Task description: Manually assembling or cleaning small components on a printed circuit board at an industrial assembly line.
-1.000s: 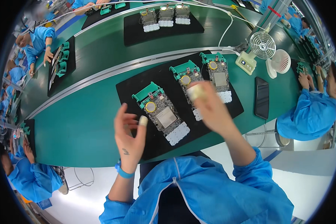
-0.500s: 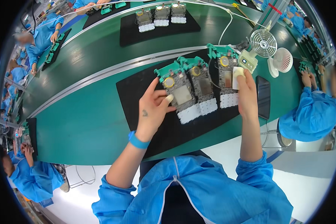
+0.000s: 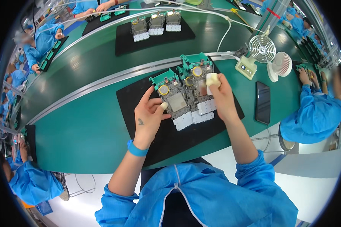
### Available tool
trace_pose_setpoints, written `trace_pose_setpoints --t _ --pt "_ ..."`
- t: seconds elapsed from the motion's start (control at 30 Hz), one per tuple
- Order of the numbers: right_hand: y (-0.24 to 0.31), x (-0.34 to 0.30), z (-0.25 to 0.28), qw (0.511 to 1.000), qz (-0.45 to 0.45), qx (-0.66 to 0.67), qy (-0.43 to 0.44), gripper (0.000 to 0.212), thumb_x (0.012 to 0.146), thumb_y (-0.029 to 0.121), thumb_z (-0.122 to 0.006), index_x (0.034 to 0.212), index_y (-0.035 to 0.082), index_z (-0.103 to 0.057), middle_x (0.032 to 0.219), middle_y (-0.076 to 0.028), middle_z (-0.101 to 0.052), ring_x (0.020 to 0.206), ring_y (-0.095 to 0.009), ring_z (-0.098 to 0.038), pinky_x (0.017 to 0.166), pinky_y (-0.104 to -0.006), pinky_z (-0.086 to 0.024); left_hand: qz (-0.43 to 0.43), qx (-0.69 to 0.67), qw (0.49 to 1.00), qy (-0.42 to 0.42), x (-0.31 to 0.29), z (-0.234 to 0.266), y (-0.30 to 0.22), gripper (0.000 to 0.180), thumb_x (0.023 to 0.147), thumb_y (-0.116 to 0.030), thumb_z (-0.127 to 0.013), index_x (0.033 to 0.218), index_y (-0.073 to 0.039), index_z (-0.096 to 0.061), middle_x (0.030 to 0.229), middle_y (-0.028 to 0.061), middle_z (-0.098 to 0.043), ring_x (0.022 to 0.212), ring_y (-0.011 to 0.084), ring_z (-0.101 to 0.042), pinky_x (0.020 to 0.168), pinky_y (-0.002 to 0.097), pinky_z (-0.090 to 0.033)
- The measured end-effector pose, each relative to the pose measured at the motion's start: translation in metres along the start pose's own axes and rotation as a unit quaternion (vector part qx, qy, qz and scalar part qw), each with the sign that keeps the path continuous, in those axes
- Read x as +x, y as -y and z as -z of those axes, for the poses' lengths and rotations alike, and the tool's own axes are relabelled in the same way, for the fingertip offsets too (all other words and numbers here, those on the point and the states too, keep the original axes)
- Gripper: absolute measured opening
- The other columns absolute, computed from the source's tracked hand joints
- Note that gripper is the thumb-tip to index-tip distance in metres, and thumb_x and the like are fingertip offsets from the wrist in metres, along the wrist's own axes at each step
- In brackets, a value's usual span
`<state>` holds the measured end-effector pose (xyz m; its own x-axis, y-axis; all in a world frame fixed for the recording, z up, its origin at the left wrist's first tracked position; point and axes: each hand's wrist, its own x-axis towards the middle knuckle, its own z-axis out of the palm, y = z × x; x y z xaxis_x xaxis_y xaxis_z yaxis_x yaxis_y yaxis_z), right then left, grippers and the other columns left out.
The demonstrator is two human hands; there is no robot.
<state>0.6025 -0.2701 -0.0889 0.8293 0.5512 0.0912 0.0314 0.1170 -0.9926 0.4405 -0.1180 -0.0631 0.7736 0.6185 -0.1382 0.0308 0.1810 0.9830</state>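
Observation:
Three grey circuit boards in green frames, each with a round yellow-rimmed part and a white lower strip, are bunched over a black mat. My left hand grips the left circuit board by its left edge, thumb on its face. Partly covered, the middle circuit board shows between the other two. The right circuit board overlaps it, and my right hand pinches its right edge, beside a white patch. Pale finger covers sit on both thumbs. A blue band circles my left wrist.
Right of the mat lies a black phone. Behind it stand a grey-caged fan on a pale base and a white fan. A metal rail divides the bench; beyond it another mat carries three boards. Co-workers sit on both sides.
My right hand has brought the right circuit board leftward, closing the gap and overlapping the middle one. My left hand keeps its hold on the left board. The whole view has shifted slightly.

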Motion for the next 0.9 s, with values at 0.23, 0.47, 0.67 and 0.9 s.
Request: trace_pose_setpoints --t 0.23,0.47,0.67,0.9 --pt "0.006 0.027 0.017 0.992 0.047 -0.110 -0.044 0.017 0.089 0.005 -0.051 0.106 0.003 -0.047 0.095 -0.002 -0.057 0.084 -0.007 -0.054 0.075 -0.0231 -0.045 0.013 -0.002 1.000 0.020 0.012 -0.013 -0.003 0.061 0.085 0.009 -0.053 0.140 0.002 -0.029 0.102 0.0146 -0.062 0.088 0.0179 -0.063 0.068 0.0306 -0.060" --pt "-0.006 0.040 0.035 0.985 0.099 -0.119 -0.078 0.015 0.090 0.005 -0.047 0.103 0.005 -0.040 0.081 0.000 -0.051 0.070 -0.005 -0.046 0.057 -0.0213 -0.040 -0.039 0.030 0.997 0.052 0.025 -0.036 0.018 0.061 0.087 0.001 -0.057 0.141 -0.002 -0.030 0.105 0.0129 -0.061 0.090 0.0180 -0.061 0.071 0.0309 -0.058" --pt "0.001 -0.011 -0.040 0.992 0.107 -0.028 0.058 0.030 0.089 0.007 -0.052 0.116 0.004 -0.040 0.099 -0.007 -0.048 0.087 -0.013 -0.049 0.072 -0.0296 -0.045 -0.066 -0.070 0.995 -0.026 -0.025 -0.011 -0.001 0.060 0.092 -0.008 -0.055 0.144 -0.006 -0.026 0.111 0.0144 -0.058 0.094 0.0163 -0.059 0.079 0.0287 -0.052" --pt "-0.007 -0.061 -0.084 0.919 0.294 -0.260 0.042 0.028 0.077 0.000 -0.055 0.102 -0.005 -0.046 0.121 -0.020 -0.042 0.110 -0.038 -0.046 0.093 -0.0431 -0.042 -0.162 0.009 0.979 -0.123 -0.043 0.007 0.040 0.059 0.082 0.006 -0.061 0.136 -0.004 -0.039 0.102 0.0107 -0.057 0.089 0.0173 -0.061 0.077 0.0261 -0.049"
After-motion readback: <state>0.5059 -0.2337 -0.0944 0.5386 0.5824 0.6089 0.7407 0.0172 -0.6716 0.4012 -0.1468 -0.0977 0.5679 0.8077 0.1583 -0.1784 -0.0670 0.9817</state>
